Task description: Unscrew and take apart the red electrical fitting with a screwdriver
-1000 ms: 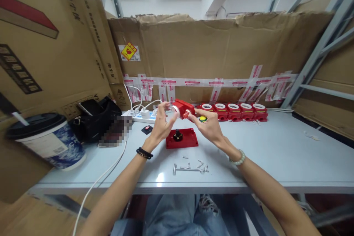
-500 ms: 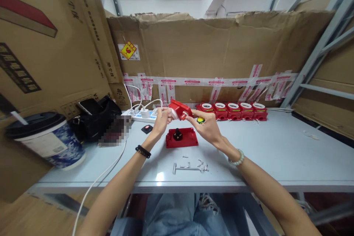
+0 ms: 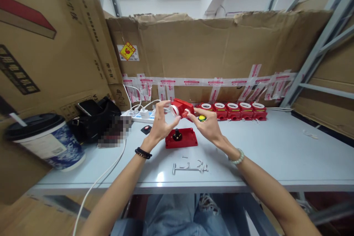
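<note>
A red plastic housing (image 3: 182,106) with a white ring (image 3: 174,110) on its left end is held up above the table. My right hand (image 3: 208,123) grips its right side between thumb and fingers. Beside the ring, my left hand (image 3: 162,123) has thumb and fingers spread apart in a C shape; whether the fingertips touch the ring I cannot tell. Below lies a red rectangular base (image 3: 190,138) with a black knob-like part (image 3: 177,135) standing on it. Nearer me are a silver T-handled tool (image 3: 186,169), several small screws (image 3: 184,156) and small clear pieces (image 3: 203,166).
Several similar red housings (image 3: 233,110) with white rings stand in a row at the back. A power strip (image 3: 142,117), a black bag (image 3: 90,123), a lidded cup (image 3: 52,143) and a white cable (image 3: 110,167) are left. Cardboard (image 3: 193,51) walls the back.
My left fingers have come off their pinch at the white ring and spread apart. The red housing has turned a little, so its ring faces me more.
</note>
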A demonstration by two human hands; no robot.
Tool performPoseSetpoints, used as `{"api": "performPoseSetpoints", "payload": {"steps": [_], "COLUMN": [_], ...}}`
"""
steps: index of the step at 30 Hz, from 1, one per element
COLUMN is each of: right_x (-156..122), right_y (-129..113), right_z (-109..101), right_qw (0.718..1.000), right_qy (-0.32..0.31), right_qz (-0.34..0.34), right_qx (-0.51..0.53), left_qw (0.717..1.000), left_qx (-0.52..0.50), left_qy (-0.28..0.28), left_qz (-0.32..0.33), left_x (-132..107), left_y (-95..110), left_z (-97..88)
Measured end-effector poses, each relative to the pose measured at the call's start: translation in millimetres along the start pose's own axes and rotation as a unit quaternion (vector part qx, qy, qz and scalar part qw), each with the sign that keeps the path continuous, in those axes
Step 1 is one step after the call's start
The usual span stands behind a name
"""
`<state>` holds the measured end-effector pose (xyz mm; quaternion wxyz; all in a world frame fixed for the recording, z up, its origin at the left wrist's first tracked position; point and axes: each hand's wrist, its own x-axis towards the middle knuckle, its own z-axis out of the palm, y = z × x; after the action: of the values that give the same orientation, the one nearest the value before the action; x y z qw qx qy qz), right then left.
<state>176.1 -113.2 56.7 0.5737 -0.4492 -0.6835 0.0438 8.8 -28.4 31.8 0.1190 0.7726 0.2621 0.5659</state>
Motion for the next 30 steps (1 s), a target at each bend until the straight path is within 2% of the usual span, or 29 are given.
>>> {"api": "performPoseSetpoints", "payload": {"steps": [3,6,8,10,12,14,16,17,19,21,25,30], "right_x": [1.6,1.9,1.3,0.5,0.2,0.7,1.5,2.0,2.6,2.8,2.4,2.4], "right_y": [2.0,1.5,0.4,-0.3,0.0,1.2,2.4,2.8,3.0,2.4,0.6,1.2], "right_z": [-2.3,-2.6,-1.7,-0.8,-0.4,-1.0,-2.0,-2.4,-2.9,-2.8,-2.2,-2.3], "right_qw": [1.000,0.999,1.000,1.000,1.000,0.999,0.999,0.999,1.000,1.000,1.000,0.999], "right_qy": [-0.001,-0.006,-0.008,-0.008,-0.002,0.007,0.013,0.014,0.013,0.010,0.009,0.012], "right_qz": [0.021,0.026,0.016,-0.001,-0.012,-0.009,0.001,0.005,0.007,0.005,-0.003,-0.002], "right_qx": [-0.015,-0.019,-0.013,-0.014,-0.026,-0.033,-0.031,-0.029,-0.027,-0.024,-0.027,-0.035], "left_qw": [0.995,0.995,0.999,0.995,0.975,0.955,0.955,0.961,0.961,0.941,0.897,0.880], "left_qx": [0.028,0.033,0.000,-0.073,-0.157,-0.196,-0.148,-0.084,0.085,0.174,0.201,0.204], "left_qy": [-0.046,-0.053,-0.039,-0.016,-0.005,-0.025,-0.067,-0.091,-0.136,-0.223,-0.351,-0.386], "left_qz": [0.085,0.078,0.023,-0.065,-0.156,-0.219,-0.247,-0.247,-0.223,-0.188,-0.179,-0.185], "left_x": [1.7,2.8,3.2,4.8,8.5,12.6,14.3,13.4,8.2,0.2,-12.2,-12.0], "left_y": [2.8,3.3,1.4,-2.7,-9.3,-17.9,-27.9,-33.4,-44.9,-56.0,-69.6,-65.8], "left_z": [-3.6,-4.4,-2.4,-0.2,-1.3,-8.5,-22.2,-30.8,-48.3,-62.6,-74.1,-79.0]}}
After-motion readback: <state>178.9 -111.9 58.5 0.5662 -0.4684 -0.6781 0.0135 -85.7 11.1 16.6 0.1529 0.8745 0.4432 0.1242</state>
